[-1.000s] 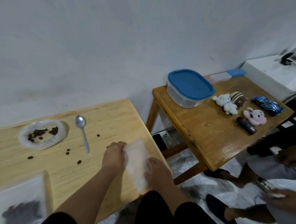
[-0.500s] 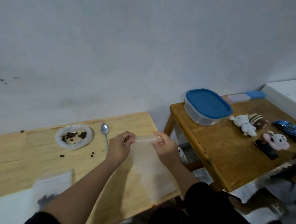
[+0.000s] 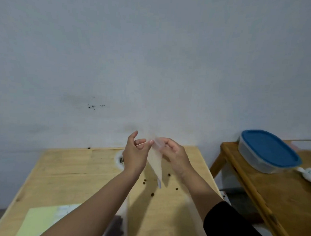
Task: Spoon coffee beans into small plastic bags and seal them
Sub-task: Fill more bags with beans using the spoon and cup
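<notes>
A small clear plastic bag (image 3: pixel 155 163) hangs in the air above the light wooden table (image 3: pixel 70 169), empty as far as I can see. My left hand (image 3: pixel 135 155) and my right hand (image 3: pixel 174 155) pinch its top edge from either side, held up in front of the wall. Several loose coffee beans (image 3: pixel 152 194) lie scattered on the table under the bag. The white dish of beans (image 3: pixel 119 160) is mostly hidden behind my left wrist. A filled bag of beans (image 3: pixel 117 226) lies at the near edge, partly behind my left forearm. The spoon is hidden.
A pale green sheet (image 3: pixel 40 221) lies at the near left of the table. To the right stands a darker wooden side table (image 3: pixel 280 198) with a blue-lidded plastic box (image 3: pixel 268 151) and a white plush toy (image 3: pixel 309 173). A grey wall rises right behind.
My hands have lifted the bag from the table's near edge up to wall height. The view has tilted up and swung left, so the side table's toys have left the frame.
</notes>
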Available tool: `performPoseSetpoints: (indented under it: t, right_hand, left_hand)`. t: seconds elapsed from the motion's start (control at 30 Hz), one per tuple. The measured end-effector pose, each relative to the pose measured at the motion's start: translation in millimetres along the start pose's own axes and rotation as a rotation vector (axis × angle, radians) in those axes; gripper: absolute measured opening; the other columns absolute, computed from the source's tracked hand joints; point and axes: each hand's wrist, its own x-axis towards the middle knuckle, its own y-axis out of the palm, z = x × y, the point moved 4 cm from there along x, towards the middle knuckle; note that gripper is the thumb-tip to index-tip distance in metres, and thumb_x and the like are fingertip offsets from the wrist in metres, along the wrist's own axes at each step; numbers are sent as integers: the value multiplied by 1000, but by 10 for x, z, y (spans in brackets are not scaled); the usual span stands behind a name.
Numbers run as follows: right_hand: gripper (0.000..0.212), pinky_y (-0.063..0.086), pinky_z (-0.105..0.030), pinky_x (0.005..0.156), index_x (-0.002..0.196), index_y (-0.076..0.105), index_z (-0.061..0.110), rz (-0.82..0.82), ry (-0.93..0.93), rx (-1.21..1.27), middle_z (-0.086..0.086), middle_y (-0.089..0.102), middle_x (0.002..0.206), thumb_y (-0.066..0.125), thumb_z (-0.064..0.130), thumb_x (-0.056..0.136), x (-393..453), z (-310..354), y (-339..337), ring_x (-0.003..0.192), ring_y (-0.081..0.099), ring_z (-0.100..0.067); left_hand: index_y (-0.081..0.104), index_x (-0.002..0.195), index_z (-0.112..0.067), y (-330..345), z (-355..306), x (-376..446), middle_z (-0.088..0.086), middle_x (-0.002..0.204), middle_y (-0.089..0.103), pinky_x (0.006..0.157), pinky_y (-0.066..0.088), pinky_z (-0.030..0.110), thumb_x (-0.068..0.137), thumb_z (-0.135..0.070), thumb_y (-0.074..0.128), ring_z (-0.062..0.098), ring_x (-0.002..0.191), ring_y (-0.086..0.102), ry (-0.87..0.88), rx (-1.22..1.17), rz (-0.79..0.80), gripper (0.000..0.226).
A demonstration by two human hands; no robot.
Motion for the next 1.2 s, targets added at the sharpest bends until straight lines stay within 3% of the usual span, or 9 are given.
performPoseSetpoints:
  t: [0.17, 0.3, 0.43, 0.63, 0.83, 0.93, 1.0, 1.1, 1.2]
  right_hand:
    - [14, 49, -13, 64, 89, 72, 16, -32, 48, 4, 5, 73, 78, 58, 21, 90, 206, -18, 453, 74, 67, -6]
    - [16, 51, -25, 87, 99, 73, 17, -33, 39, -31, -3, 74, 98, 64, 16, 86, 323, -139, 746, 97, 66, -12]
    - [25, 49, -28, 94, 107, 70, 20, -45, 47, -88, -1, 74, 99, 70, 21, 82, 379, -248, 958, 101, 66, -8]
    - [26, 52, -22, 86, 105, 70, 20, -73, 35, -129, -3, 74, 98, 72, 22, 80, 465, -259, 1069, 97, 68, -8]
    - [24, 52, -19, 87, 108, 68, 17, -113, -35, -277, 5, 73, 100, 65, 12, 84, 554, -226, 1083, 97, 66, -4]
    - [24, 48, -6, 72, 111, 61, 19, -186, -160, -489, 12, 68, 92, 60, 13, 87, 570, -168, 1107, 83, 67, -2]
    - [18, 49, -13, 61, 105, 55, 24, -190, -223, -613, 11, 66, 84, 56, 14, 90, 596, -128, 1123, 74, 67, -8]
    - [13, 50, -31, 62, 85, 57, 18, -193, -312, -722, 1, 65, 74, 52, 7, 88, 692, -107, 1101, 70, 61, -15]
    - [22, 50, -18, 67, 81, 68, 16, -184, -308, -676, 7, 68, 77, 53, 2, 86, 761, -134, 1060, 76, 63, -5]
  left_hand:
    - [57, 121, -26, -457, 17, 263, -14, 92, 69, 88, 52, 35, 81, -22, 72, 0, 89, 64, 85, 30, 57, 44]
    - [64, 112, -27, -691, 81, 463, -12, 94, 71, 88, 53, 30, 84, -22, 69, 3, 87, 67, 93, -4, 119, 29]
    - [68, 100, -33, -837, 177, 551, -7, 91, 73, 87, 54, 32, 85, -30, 67, 6, 88, 68, 22, -121, 144, 15]
    - [71, 98, -19, -924, 211, 625, 1, 89, 74, 81, 56, 29, 84, -19, 69, 10, 85, 70, -88, -287, 176, 14]
    - [71, 97, -15, -896, 212, 673, 4, 88, 73, 80, 57, 30, 86, -12, 66, 12, 84, 71, -84, -249, 118, 12]
    - [69, 93, -20, -856, 162, 663, 1, 78, 73, 80, 57, 35, 87, -10, 61, 9, 74, 71, -27, -146, 57, 14]
    - [60, 97, -27, -834, 102, 668, 0, 70, 72, 77, 56, 33, 87, -11, 58, 9, 72, 71, 47, -78, 27, 19]
    - [53, 95, -30, -822, 21, 703, 3, 65, 68, 71, 54, 25, 89, -10, 57, 8, 67, 69, 126, -9, 11, 22]
    - [64, 85, -23, -802, -6, 722, 0, 69, 70, 67, 53, 18, 89, -8, 56, 5, 65, 69, 150, 28, -2, 17]
